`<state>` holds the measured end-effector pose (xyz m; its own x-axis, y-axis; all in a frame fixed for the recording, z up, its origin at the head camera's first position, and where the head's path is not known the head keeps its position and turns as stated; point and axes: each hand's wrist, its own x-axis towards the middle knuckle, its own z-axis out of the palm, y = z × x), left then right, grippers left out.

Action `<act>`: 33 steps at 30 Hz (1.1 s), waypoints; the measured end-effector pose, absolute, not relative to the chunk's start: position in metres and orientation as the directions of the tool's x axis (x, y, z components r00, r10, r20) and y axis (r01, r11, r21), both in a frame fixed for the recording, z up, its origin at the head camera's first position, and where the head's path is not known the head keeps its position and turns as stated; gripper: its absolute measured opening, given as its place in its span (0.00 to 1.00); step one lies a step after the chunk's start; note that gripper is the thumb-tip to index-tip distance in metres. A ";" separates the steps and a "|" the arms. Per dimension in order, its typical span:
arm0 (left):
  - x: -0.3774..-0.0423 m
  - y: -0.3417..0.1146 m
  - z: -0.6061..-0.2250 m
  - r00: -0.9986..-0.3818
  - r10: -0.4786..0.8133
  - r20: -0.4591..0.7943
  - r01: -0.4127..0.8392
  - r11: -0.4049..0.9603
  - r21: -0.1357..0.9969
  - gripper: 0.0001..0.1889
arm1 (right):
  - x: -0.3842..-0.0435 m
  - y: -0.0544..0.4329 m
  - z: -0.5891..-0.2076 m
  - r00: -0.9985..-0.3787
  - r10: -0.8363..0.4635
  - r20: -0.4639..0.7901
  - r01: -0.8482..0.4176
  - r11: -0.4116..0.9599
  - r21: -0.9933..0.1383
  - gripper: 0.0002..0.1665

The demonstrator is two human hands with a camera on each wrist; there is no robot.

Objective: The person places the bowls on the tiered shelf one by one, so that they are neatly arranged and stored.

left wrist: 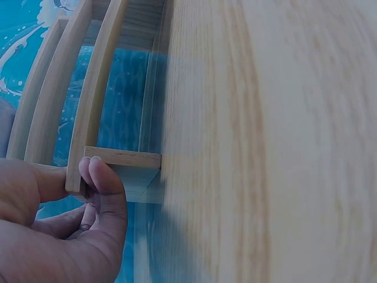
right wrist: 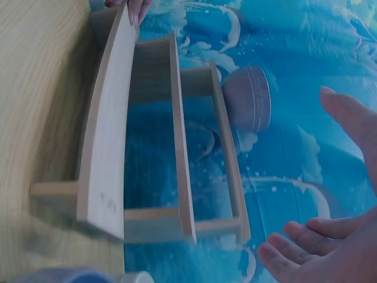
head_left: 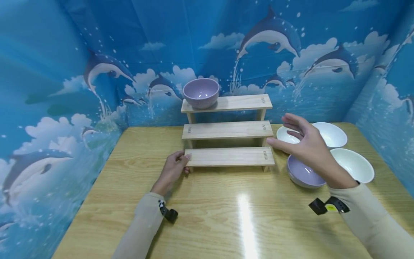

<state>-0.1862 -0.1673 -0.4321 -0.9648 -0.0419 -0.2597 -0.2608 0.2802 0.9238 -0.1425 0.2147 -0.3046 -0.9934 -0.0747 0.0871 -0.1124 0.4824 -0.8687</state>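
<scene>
A three-step wooden stand (head_left: 228, 157) stands on the table. My left hand (head_left: 173, 166) pinches the left end of its lowest board; in the left wrist view, the left thumb and fingers (left wrist: 109, 194) close around that board's end. A lilac bowl (head_left: 201, 94) sits upright at the left of the top step, seen from the side in the right wrist view. To the right of the stand, my right hand (head_left: 305, 141) is in the air with thumb and fingers spread, holding nothing. In the right wrist view this hand (right wrist: 339, 250) is apart from the boards.
Right of the stand, a second lilac bowl (head_left: 303, 174) lies on the table (head_left: 207, 212), partly behind my right forearm. Several white bowls are grouped there: a small one (head_left: 284, 135), one at the back (head_left: 331, 133) and one farther right (head_left: 355, 165). Dolphin-print cloth (head_left: 194, 43) walls the table.
</scene>
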 end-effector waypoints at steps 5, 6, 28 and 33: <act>-0.186 -0.167 -0.432 -0.964 -0.043 -0.262 -0.263 0.283 0.922 0.32 | -0.137 0.235 -0.310 -0.997 -0.033 0.075 -0.082 0.516 -0.853 0.59; -0.186 -0.167 -0.432 -0.964 -0.043 -0.262 -0.263 0.284 0.922 0.32 | -0.136 0.238 -0.312 -0.997 -0.023 0.079 -0.079 0.522 -0.850 0.59; -0.186 -0.168 -0.432 -0.965 -0.039 -0.261 -0.261 0.292 0.920 0.31 | -0.117 0.308 -0.342 -0.980 0.196 0.041 0.074 0.546 -0.834 0.55; -0.186 -0.168 -0.430 -0.966 -0.036 -0.257 -0.257 0.290 0.922 0.30 | -0.115 0.318 -0.349 -0.965 0.256 0.049 0.107 0.560 -0.821 0.58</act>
<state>-0.1858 -0.1676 -0.4305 -0.9656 -0.0362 -0.2573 -0.2566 0.2900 0.9220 -0.1148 0.3182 -0.3486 -0.9653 0.2565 0.0495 0.1068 0.5604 -0.8213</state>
